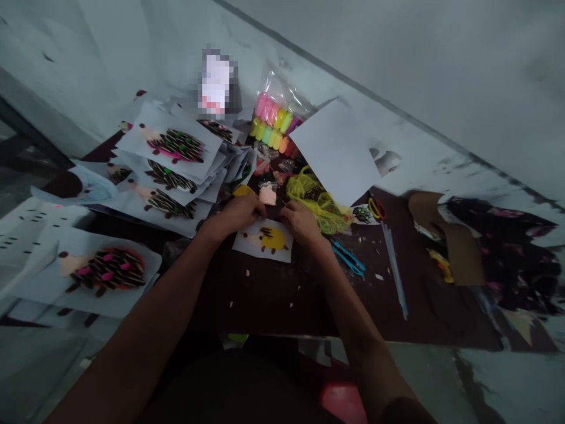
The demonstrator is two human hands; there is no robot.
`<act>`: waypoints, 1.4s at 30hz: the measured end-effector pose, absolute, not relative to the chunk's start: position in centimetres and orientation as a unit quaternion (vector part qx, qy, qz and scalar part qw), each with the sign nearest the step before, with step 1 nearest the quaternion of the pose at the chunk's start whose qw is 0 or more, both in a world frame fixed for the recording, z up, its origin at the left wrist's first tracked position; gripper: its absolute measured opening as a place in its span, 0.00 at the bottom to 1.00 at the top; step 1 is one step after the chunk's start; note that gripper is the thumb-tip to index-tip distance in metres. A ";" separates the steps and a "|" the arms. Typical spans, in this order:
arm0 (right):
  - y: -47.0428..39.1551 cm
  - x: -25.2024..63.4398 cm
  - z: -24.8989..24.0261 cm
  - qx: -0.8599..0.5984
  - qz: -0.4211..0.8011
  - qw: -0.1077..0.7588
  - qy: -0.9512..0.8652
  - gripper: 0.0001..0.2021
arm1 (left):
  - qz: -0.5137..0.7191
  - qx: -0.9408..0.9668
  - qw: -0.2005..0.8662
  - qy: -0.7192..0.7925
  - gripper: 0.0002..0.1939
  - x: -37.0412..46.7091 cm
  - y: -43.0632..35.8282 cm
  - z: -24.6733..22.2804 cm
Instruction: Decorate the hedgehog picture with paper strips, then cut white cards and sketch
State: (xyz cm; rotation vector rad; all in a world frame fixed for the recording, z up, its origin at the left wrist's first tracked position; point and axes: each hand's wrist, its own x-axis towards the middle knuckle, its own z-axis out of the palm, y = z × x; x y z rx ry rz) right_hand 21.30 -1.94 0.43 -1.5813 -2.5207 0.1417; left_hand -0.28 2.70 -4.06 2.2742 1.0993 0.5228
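A small white card (261,252) lies on the dark table, bearing a hedgehog figure with a yellow body (273,239), a pale head and several dark strips on its upper part. Over the card's upper left edge is my left hand (243,212), fingers bent, their tips too small and dim to read. My right hand (301,220) is at the card's upper right corner, its fingers curled; whether it pinches anything is unclear. Just beyond the hands sits a pale pink lump (267,194). A yellow-green plastic bag (320,203) rests beyond my right hand.
Stacked hedgehog sheets (174,168) stand at the left. A bag of coloured clay tubes (276,121) and a large blank sheet (338,150) are at the back. Blue scissors (348,258), red-yellow scissors (376,208), thin strips (394,268) and dark patterned cloth (503,247) lie rightward.
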 end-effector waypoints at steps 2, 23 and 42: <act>-2.3 21.5 0.6 -0.541 0.047 0.105 -0.833 0.08 | 0.196 0.844 0.281 0.413 0.16 -0.3 2.7 -4.1; -10.0 18.9 -0.7 -0.564 0.142 0.232 -0.780 0.12 | 0.175 0.845 0.272 0.427 0.16 -0.1 2.6 -3.4; -10.1 17.8 -0.2 -0.589 0.054 0.083 -0.802 0.16 | 0.161 0.844 0.284 0.425 0.17 0.0 2.5 -3.3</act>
